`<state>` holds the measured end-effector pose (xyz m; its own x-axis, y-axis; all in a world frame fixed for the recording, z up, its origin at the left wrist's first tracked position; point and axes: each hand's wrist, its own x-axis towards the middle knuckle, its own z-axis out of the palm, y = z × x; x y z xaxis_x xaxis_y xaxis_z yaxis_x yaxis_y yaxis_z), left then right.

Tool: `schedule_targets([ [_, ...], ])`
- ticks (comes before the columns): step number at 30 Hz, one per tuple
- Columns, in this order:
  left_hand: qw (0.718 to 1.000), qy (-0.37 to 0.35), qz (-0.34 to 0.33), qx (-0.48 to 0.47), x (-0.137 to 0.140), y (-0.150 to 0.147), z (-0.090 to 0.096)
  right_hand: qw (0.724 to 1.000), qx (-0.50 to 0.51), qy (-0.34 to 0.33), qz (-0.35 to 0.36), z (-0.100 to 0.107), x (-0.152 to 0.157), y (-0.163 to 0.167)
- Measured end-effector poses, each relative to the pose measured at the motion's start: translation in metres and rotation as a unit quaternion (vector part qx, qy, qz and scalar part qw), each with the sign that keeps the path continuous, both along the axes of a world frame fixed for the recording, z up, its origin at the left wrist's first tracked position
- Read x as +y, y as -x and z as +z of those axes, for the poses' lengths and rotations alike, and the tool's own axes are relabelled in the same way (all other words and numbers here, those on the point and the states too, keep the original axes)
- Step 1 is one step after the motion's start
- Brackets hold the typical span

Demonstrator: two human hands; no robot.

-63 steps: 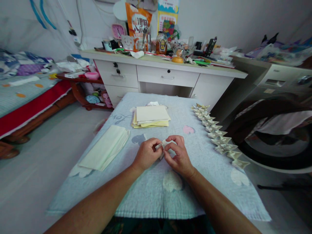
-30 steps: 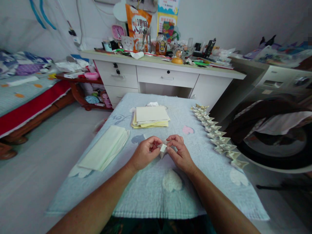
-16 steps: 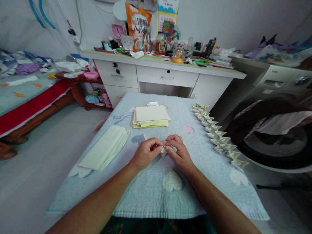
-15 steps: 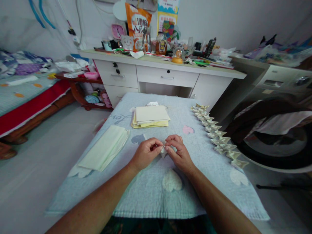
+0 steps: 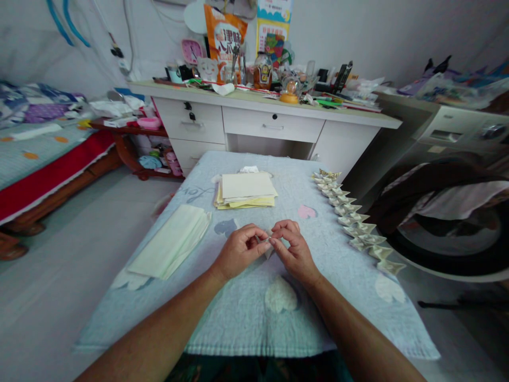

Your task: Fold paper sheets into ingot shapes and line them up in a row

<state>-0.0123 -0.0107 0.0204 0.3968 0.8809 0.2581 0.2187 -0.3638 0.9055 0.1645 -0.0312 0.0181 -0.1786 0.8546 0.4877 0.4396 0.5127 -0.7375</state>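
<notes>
Over the middle of the cloth-covered table (image 5: 246, 329), a small folded piece of paper (image 5: 268, 251) is pinched between both hands. My left hand (image 5: 243, 248) closes thumb and forefinger on its left side. From the other side, my right hand (image 5: 293, 249) grips it with thumb and fingertips. Most of the paper is hidden by the fingers; a pale pointed part shows below them. Beyond the hands lies a stack of cream and yellow paper sheets (image 5: 248, 187). To the left is a pile of pale green paper (image 5: 170, 241).
A row of folded paper pieces (image 5: 356, 223), nested in one another, runs along the table's right side. Behind the table stands a white desk (image 5: 274, 124) crowded with jars and packets. A washing machine (image 5: 445, 127) is at the right, a bed (image 5: 47, 154) at the left.
The fingertips have shifted slightly on the folded paper, and the left thumb reaches a little further right. Less of the paper shows between the fingers. Everything else stays put.
</notes>
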Motion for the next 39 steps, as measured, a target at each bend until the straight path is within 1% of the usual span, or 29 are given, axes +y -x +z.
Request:
schedule_targets([
  [3,1.0,-0.01,0.011,0.011,0.001,-0.001,-0.001,1.0,-0.002,0.0,-0.002,0.0,0.0,0.0],
  [9,1.0,-0.021,0.002,0.015,0.002,-0.002,-0.003,1.0,0.005,0.011,0.005,0.004,-0.001,0.001],
  [17,0.999,-0.027,-0.006,0.026,0.0,-0.004,-0.001,0.999,0.02,0.014,0.024,0.006,-0.002,0.0],
  [27,1.0,-0.006,0.003,0.015,0.001,-0.004,-0.002,0.999,0.003,0.027,0.023,0.003,0.0,-0.006],
  [39,1.0,-0.001,0.011,0.009,0.002,-0.003,-0.004,0.999,-0.019,0.035,0.028,-0.001,0.003,-0.009],
])
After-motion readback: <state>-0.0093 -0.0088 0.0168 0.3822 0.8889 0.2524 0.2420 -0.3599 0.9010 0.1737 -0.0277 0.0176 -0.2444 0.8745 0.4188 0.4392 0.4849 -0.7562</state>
